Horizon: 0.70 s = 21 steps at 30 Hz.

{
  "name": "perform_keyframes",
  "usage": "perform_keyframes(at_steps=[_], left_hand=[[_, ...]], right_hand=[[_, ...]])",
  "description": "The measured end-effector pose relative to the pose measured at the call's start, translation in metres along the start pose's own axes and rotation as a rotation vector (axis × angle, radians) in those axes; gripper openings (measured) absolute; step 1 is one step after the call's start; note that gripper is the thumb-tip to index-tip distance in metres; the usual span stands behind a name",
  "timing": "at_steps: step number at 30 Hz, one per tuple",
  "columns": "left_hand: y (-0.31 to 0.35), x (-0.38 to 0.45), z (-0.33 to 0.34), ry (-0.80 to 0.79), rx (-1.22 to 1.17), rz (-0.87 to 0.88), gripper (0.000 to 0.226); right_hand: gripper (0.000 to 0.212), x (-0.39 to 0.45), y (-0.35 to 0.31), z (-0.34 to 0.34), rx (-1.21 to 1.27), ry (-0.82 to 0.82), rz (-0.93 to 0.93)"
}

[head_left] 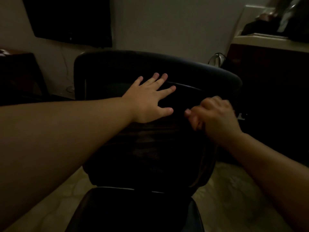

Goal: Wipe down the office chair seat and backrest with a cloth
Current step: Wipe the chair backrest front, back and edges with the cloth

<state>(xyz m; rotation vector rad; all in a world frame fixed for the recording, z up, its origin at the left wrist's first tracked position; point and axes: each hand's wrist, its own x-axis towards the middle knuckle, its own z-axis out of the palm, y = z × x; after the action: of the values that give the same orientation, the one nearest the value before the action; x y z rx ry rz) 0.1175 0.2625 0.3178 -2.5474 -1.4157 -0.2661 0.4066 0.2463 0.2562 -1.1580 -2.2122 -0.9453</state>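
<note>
A black office chair faces me in a dim room. Its backrest (117, 67) fills the middle of the view and its seat (133, 211) lies at the bottom. A dark brownish cloth (150, 148) hangs over the front of the backrest. My left hand (148, 99) lies flat with fingers spread at the cloth's upper edge, on the backrest. My right hand (212, 118) is just to its right, with curled fingers that seem to grip the cloth's upper right part. The low light hides where the cloth's edges run.
A dark screen (70, 19) hangs on the wall at upper left. A dark desk (18, 76) stands to the left and a dark cabinet (270, 91) with a pale top to the right. A cable (66, 67) runs down the wall. Pale floor (234, 190) shows around the chair.
</note>
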Motion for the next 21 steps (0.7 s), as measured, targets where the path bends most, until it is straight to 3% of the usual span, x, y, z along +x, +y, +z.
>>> perform_keyframes(at_steps=[3, 5, 7, 9, 12, 14, 16, 18, 19, 21], left_hand=[[-0.005, -0.005, -0.002, 0.049, -0.045, 0.032, 0.080], [-0.011, -0.014, 0.000, 0.089, -0.028, 0.055, 0.081], [-0.020, -0.028, 0.003, 0.118, 0.019, 0.061, 0.081], [-0.037, -0.048, 0.011, 0.175, 0.064, -0.011, 0.081], [-0.071, -0.077, 0.021, 0.225, 0.050, -0.186, 0.082], [-0.084, -0.086, 0.026, 0.198, 0.035, -0.219, 0.084], [-0.084, -0.085, 0.029, 0.189, -0.012, -0.222, 0.086], [-0.081, -0.079, 0.029, 0.194, -0.052, -0.213, 0.086], [-0.081, -0.078, 0.029, 0.193, -0.062, -0.204, 0.086], [-0.084, -0.077, 0.031, 0.192, -0.087, -0.199, 0.086]], right_hand=[[0.021, 0.020, -0.012, 0.007, 0.011, 0.136, 0.311], [0.018, 0.020, -0.032, 0.014, 0.057, 0.157, 0.204], [0.020, 0.005, -0.031, 0.013, 0.095, 0.029, -0.059], [0.022, -0.005, -0.012, 0.002, 0.047, -0.025, -0.138], [0.025, 0.014, 0.005, -0.005, -0.013, 0.112, 0.210], [0.021, 0.037, -0.017, 0.000, 0.054, 0.168, 0.319], [0.020, 0.047, -0.051, 0.011, 0.146, 0.126, 0.123], [0.024, 0.035, -0.071, 0.021, 0.140, -0.039, -0.147], [0.025, 0.029, -0.069, 0.019, 0.124, -0.083, -0.187], [0.022, 0.030, -0.048, 0.011, 0.077, -0.009, -0.045]])
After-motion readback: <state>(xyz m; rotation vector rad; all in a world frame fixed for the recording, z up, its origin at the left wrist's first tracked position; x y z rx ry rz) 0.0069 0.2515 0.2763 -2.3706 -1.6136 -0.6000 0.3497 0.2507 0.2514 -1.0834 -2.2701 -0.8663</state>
